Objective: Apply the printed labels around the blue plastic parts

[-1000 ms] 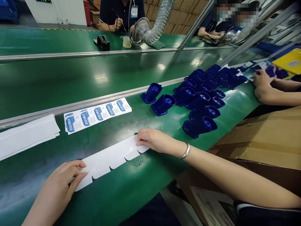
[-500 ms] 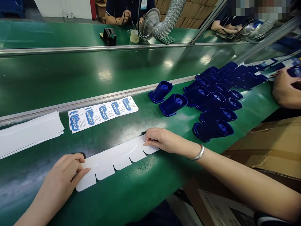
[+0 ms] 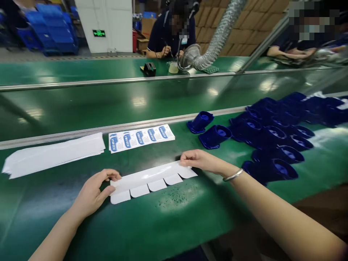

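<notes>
White tabbed strip (image 3: 149, 178) dead centre, lying on the green tabletop (image 3: 136, 232), five tabs (image 3: 139, 190) fanned along its near edge at six o'clock. I've got both hands on it: the right hand (image 3: 199, 159) has the far-right end pinched at two o'clock, silver bangle (image 3: 233, 175) on that wrist. Left hand (image 3: 94, 190) at nine, thumb and fingertips on the left end but parted; whether that grip really pinches, I can't tell from my seat.

So this is handling work, strip steadied at both ends, by my read. Shifting it from here calls for a light, even hold; a lopsided pull could curl the thin sheet or kink a tab.

Outward now: printed blue-and-white labels (image 3: 141, 139) just beyond at twelve, blank white sheets (image 3: 54, 154) at ten. Two dark-blue cylindrical housings (image 3: 216, 137) at one to two, a crowded cluster of housings (image 3: 282, 167) beyond, around three. Past the rail, a co-worker (image 3: 170, 34) sits at twelve.
</notes>
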The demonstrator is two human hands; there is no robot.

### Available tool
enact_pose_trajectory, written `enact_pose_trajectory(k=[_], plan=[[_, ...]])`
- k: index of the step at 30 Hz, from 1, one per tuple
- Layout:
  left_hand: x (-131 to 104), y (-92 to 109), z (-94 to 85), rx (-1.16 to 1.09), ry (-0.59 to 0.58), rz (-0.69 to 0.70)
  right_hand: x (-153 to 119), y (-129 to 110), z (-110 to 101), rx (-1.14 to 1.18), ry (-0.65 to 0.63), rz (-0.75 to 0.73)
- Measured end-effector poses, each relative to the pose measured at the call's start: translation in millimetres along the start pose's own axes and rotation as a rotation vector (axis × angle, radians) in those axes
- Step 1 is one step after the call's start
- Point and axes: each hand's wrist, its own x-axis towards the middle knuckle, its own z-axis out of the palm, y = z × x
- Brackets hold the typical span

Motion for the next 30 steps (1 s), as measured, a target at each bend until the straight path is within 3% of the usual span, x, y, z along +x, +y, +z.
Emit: enact_pose_trajectory(k=[3, 6, 14, 16, 19, 21, 22, 24, 27, 30], plan=[[-10.3, 0.7, -3.3, -0.28, -0.051, 0.035, 2.0, 2.5, -5.3, 0.108, -0.055, 0.021], [-16.6, 6.4, 1.0, -0.336, -0.032, 0.017, 6.9, 2.8, -8.8, 0.245, -0.082, 0.096], [-14.4, 22.3, 24.6, -0.515, 0.221, 0.012, 16.9, 6.4, -18.3, 0.232, -0.057, 0.114], [-13.4, 23.3, 27.0, -0.584, 0.242, 0.019, 18.3, 0.0, -30.0, 0.177, 0.037, 0.084], [-11.7, 23.4, 28.1, -0.613, 0.24, 0.012, 20.7, -24.7, -37.8, 0.063, 0.296, -0.019], [-9.9, 22.9, 28.8, -0.599, 0.227, 0.0, 23.6, -50.9, -22.6, -0.009, 0.391, -0.157], [-9.0, 22.4, 29.5, -0.584, 0.224, -0.004, 26.0, -65.7, -7.8, -0.104, 0.407, -0.327], [-7.0, 21.2, 31.4, -0.553, 0.221, -0.015, 33.6, -94.9, 30.7, -0.278, 0.314, -0.515], [-4.7, 19.8, 33.9, -0.537, 0.256, -0.035, 52.1, -128.1, 85.2, -0.512, 0.297, -0.599], [-2.9, 22.0, 32.1, -0.555, 0.342, -0.083, 68.5, -141.4, 110.0, -0.641, 0.309, -0.642]])
